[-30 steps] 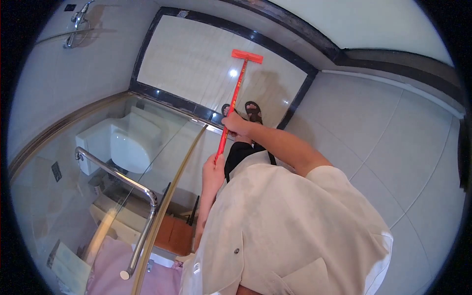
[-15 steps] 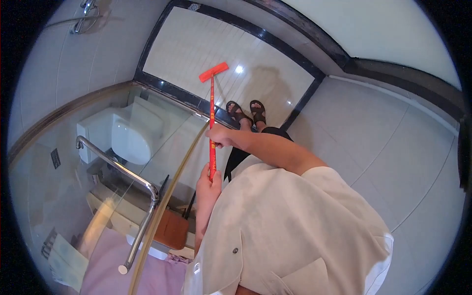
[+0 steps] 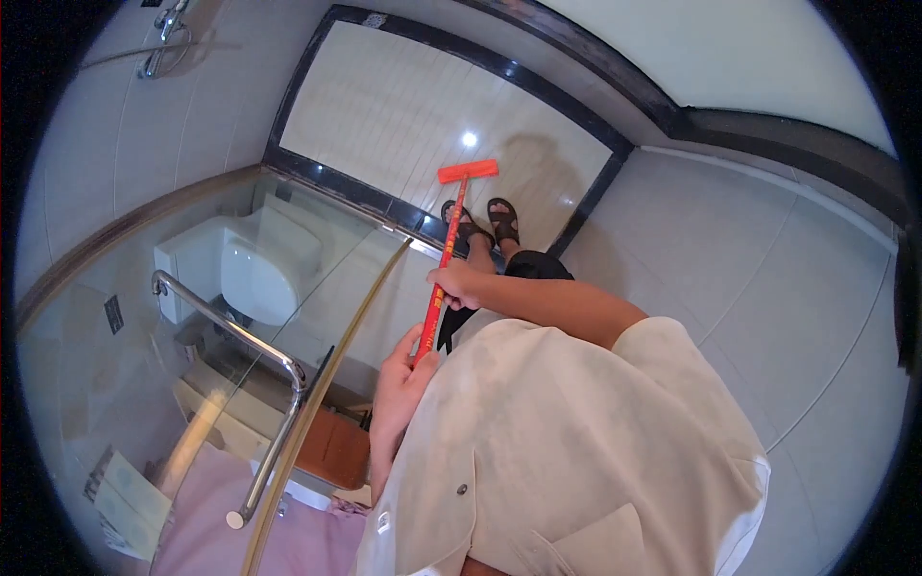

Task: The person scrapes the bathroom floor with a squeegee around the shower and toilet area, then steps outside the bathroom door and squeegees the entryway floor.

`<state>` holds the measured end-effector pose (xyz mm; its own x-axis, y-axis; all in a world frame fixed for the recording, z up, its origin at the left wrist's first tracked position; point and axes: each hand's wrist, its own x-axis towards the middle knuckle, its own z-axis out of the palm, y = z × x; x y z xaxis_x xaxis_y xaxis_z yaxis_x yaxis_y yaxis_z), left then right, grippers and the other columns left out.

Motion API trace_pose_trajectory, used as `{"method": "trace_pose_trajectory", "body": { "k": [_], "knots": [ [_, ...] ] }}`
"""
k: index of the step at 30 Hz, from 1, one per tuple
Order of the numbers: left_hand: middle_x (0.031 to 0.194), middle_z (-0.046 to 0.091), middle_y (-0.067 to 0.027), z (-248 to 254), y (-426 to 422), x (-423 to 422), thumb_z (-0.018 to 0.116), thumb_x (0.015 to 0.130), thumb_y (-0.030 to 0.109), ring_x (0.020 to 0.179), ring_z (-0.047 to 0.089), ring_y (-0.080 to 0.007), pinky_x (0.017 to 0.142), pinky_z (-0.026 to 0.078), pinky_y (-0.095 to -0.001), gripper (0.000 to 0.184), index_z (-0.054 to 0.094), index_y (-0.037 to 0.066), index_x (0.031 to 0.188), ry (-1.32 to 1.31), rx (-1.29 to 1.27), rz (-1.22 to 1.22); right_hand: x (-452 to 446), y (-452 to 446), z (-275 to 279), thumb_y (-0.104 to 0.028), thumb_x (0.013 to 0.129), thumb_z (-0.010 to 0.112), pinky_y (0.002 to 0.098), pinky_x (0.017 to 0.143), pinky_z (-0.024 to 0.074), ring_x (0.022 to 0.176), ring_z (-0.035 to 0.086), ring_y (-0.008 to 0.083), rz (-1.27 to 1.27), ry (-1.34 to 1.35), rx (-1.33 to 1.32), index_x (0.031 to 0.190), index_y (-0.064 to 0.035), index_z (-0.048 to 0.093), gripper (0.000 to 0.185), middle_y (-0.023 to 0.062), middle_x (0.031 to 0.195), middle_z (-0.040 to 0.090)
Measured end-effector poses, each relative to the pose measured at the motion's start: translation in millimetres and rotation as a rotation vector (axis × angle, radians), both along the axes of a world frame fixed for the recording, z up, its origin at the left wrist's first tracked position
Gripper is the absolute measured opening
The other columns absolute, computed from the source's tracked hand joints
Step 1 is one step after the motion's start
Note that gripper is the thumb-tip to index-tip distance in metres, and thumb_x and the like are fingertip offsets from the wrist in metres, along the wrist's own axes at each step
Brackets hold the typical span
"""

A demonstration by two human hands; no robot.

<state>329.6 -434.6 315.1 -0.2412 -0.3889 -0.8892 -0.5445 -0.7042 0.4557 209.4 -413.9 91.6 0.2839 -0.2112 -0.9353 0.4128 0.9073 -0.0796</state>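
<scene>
A red long-handled floor brush (image 3: 451, 235) slants down from my hands. Its wide orange-red head (image 3: 468, 172) is over the pale shower floor (image 3: 384, 106), just beyond my sandaled feet (image 3: 503, 221); whether it presses on the floor I cannot tell. My right hand (image 3: 455, 285) is closed round the middle of the handle. Lower down, near my shirt, my left hand (image 3: 399, 384) is wrapped about the handle's near end, which its fingers partly hide.
A glass door (image 3: 125, 374) with a chrome bar handle (image 3: 230, 331) stands close on my left. Behind it show a white toilet (image 3: 259, 278), a brown box-like thing (image 3: 333, 448) and pink cloth (image 3: 211, 518). A dark curb (image 3: 336, 195) frames the shower floor. A shower fitting (image 3: 165, 38) hangs on the wall.
The brush head has swung right and drawn nearer to my feet. My right hand has shifted right and slightly toward me, and the handle now tilts more.
</scene>
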Motion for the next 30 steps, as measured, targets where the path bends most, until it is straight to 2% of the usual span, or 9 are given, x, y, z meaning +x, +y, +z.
{"method": "trace_pose_trajectory", "body": {
  "k": [2,8,13,17,19,23,25,28,30],
  "knots": [
    [0.085,0.061,-0.0043,-1.1,-2.4,-5.7,0.055,0.091,0.013,0.067,0.051,-0.0041,0.06,0.042,-0.02,0.051,0.04,0.001,0.138,0.043,0.053,-0.016,-6.5,4.9,1.9,-0.02,0.082,0.058,0.032,0.034,0.0297,0.041,0.043,0.0168,-0.043,0.057,-0.002,0.073,-0.0029,0.049,0.022,0.0073,0.057,0.047],
    [0.086,0.064,-0.0069,-35.3,2.6,-3.3,0.056,0.09,0.015,0.067,0.053,-0.0066,0.061,0.044,-0.0229,0.051,0.042,0.001,0.137,0.048,-0.038,-0.219,-33.2,21.8,-14.3,-0.019,0.082,0.057,0.0333,0.034,0.0346,0.042,0.048,0.0187,-0.238,0.14,-0.044,0.075,-0.0022,0.05,0.019,0.0095,0.06,0.052],
    [0.078,0.063,-0.0062,-78.1,18.6,0.4,0.059,0.089,0.02,0.064,0.053,-0.0077,0.06,0.045,-0.0249,0.042,0.054,0.0,0.126,-0.012,-0.386,-0.317,-64.5,33.4,-42.4,-0.022,0.083,0.055,0.0305,0.033,0.0349,0.039,0.047,0.0164,-0.279,0.12,0.017,0.069,-0.0067,0.051,0.021,0.0072,0.055,0.05],
    [0.074,0.061,-0.0062,-88.6,19.9,6.5,0.062,0.088,0.023,0.062,0.052,-0.0077,0.057,0.044,-0.0246,0.04,0.057,-0.001,0.121,-0.06,-0.3,-0.253,-79.9,40.4,-52.4,-0.022,0.084,0.053,0.0294,0.033,0.0357,0.039,0.045,0.0152,-0.267,0.17,0.126,0.072,-0.0077,0.051,0.018,0.005,0.055,0.05],
    [0.074,0.061,-0.0037,-89.7,20.1,12.7,0.064,0.087,0.024,0.061,0.051,-0.0074,0.055,0.043,-0.0244,0.041,0.058,0.0,0.12,-0.115,-0.254,-0.347,-81.3,47.4,-56.4,-0.022,0.085,0.051,0.0275,0.033,0.0345,0.04,0.044,0.0141,-0.251,0.185,0.164,0.074,-0.0079,0.05,0.018,0.0046,0.055,0.05],
    [0.078,0.062,-0.0029,-82.1,23.3,3.7,0.064,0.088,0.024,0.065,0.051,-0.007,0.059,0.043,-0.0229,0.04,0.058,0.001,0.12,-0.051,-0.162,-0.195,-76.3,54.1,-56.6,-0.021,0.085,0.051,0.0272,0.034,0.0332,0.041,0.044,0.0134,-0.223,0.069,0.208,0.073,-0.008,0.05,0.018,0.0045,0.055,0.05],
    [0.082,0.062,-0.0022,-77.5,24.7,-8.5,0.063,0.089,0.023,0.071,0.051,-0.0064,0.064,0.043,-0.0213,0.039,0.057,0.002,0.122,0.12,-0.181,0.001,-70.9,49.8,-49.8,-0.018,0.083,0.051,0.0299,0.036,0.0344,0.041,0.045,0.0156,-0.218,-0.154,0.144,0.074,-0.0085,0.051,0.013,0.0054,0.056,0.048],
    [0.085,0.062,-0.0022,-69.4,18.1,-11.0,0.062,0.089,0.02,0.076,0.051,-0.0058,0.069,0.043,-0.0204,0.038,0.058,0.002,0.122,0.048,-0.162,-0.003,-47.4,40.9,-45.9,-0.016,0.082,0.051,0.0306,0.038,0.0343,0.042,0.045,0.0168,-0.22,-0.214,0.156,0.074,-0.0087,0.048,0.012,0.0059,0.056,0.048],
    [0.084,0.061,-0.0012,-55.4,9.9,-7.6,0.061,0.09,0.019,0.074,0.05,-0.0057,0.067,0.043,-0.0208,0.036,0.058,0.002,0.122,0.003,-0.171,-0.029,-40.1,33.8,-39.6,-0.016,0.082,0.052,0.0314,0.039,0.0343,0.042,0.045,0.0176,-0.211,-0.232,0.145,0.075,-0.0084,0.046,0.012,0.0066,0.057,0.048]
  ]
}}
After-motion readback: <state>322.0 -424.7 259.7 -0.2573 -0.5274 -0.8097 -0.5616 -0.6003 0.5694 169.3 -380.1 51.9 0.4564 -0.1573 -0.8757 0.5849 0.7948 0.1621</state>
